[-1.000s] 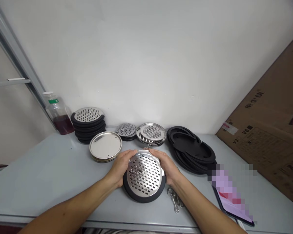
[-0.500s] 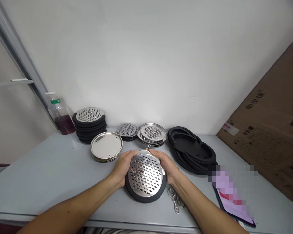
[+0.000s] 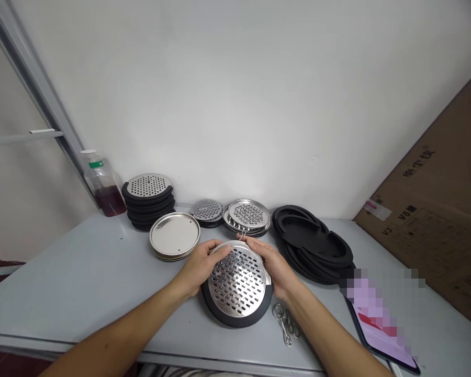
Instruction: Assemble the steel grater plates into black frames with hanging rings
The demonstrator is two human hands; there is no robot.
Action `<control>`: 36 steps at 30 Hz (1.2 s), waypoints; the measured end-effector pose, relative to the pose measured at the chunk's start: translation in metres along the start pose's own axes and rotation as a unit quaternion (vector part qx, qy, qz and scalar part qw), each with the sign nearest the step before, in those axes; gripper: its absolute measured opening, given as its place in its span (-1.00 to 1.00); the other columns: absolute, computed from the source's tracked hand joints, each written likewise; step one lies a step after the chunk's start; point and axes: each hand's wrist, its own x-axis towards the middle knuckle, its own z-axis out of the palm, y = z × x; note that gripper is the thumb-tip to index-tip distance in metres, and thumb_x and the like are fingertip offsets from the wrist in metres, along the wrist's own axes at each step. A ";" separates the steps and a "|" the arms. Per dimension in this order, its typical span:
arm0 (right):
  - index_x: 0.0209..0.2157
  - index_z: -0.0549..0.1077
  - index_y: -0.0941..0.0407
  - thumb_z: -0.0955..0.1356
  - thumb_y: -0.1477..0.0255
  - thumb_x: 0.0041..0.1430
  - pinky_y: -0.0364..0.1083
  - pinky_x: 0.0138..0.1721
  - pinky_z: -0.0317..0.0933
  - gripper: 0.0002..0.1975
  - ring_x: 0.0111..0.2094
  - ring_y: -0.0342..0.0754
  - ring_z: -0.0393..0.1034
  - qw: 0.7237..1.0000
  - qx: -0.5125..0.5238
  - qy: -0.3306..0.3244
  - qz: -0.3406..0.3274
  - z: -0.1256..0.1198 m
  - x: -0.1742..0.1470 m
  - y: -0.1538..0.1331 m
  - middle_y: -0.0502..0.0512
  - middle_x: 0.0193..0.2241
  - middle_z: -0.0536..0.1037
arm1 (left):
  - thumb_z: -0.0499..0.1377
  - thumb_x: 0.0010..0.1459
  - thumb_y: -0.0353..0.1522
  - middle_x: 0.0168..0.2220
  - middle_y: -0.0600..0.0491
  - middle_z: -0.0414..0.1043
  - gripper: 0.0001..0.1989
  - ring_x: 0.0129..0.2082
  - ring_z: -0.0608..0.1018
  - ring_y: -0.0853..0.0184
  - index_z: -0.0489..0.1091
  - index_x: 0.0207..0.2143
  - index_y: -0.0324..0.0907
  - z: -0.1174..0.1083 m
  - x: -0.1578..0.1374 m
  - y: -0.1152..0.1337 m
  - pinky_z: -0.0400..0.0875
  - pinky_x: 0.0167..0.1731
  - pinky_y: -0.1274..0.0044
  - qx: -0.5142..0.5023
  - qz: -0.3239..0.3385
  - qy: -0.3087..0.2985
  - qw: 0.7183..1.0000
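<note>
A round metal grater disc (image 3: 237,283) with rows of slots, set in a black curved rim (image 3: 237,318), is held between my hands over the front of the table. My left hand (image 3: 204,264) grips its left edge, the thumb lying across the slotted face. My right hand (image 3: 273,264) holds the upper right edge, its fingers close to a small wire clip (image 3: 242,236) at the top. What the fingers do behind the disc is hidden. Several loose wire clips (image 3: 286,323) lie on the table beside my right forearm.
At the back stand a stack of black-rimmed graters (image 3: 149,201), plain metal discs (image 3: 175,235), small grater discs (image 3: 207,210), larger grater discs (image 3: 248,214) and black rims (image 3: 312,241). A bottle of dark liquid (image 3: 105,188) is far left. A phone (image 3: 380,330) and a cardboard box (image 3: 432,209) are right.
My left thumb has slid from the disc's top edge onto its slotted face. My right fingers have moved in closer around the wire clip. The view has shifted slightly.
</note>
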 end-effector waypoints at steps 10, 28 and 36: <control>-0.21 0.54 0.12 0.50 0.39 -0.01 -0.06 -0.11 0.30 -0.72 -0.23 -0.02 0.51 1.000 0.022 -0.002 -0.007 0.003 -0.003 -0.006 0.11 -0.20 0.62 | 0.28 0.04 -0.17 -0.26 -0.01 0.56 -0.71 -0.30 0.54 0.23 0.51 -0.26 -0.19 0.003 -0.004 0.004 0.36 -0.26 0.48 0.034 0.010 -0.016 0.999; -0.34 0.56 0.15 0.58 0.40 -0.25 -0.21 -0.63 0.09 -0.66 -0.63 -0.25 0.23 0.986 -0.015 0.149 -0.071 -0.011 0.012 0.000 0.02 -0.50 0.57 | 0.24 0.10 -0.22 -0.37 0.02 0.53 -0.77 -0.39 0.51 0.29 0.49 -0.30 -0.20 0.002 -0.008 0.007 0.32 -0.35 0.52 0.067 -0.016 -0.065 0.995; -0.38 0.56 0.17 0.60 0.40 -0.29 -0.26 -0.65 0.06 -0.65 -0.65 -0.30 0.14 0.985 0.007 0.139 -0.103 -0.009 0.014 0.004 0.00 -0.56 0.54 | 0.28 0.06 -0.20 -0.46 0.06 0.49 -0.75 -0.48 0.48 0.36 0.48 -0.35 -0.22 0.002 -0.006 0.004 0.27 -0.46 0.57 0.034 -0.070 -0.083 0.994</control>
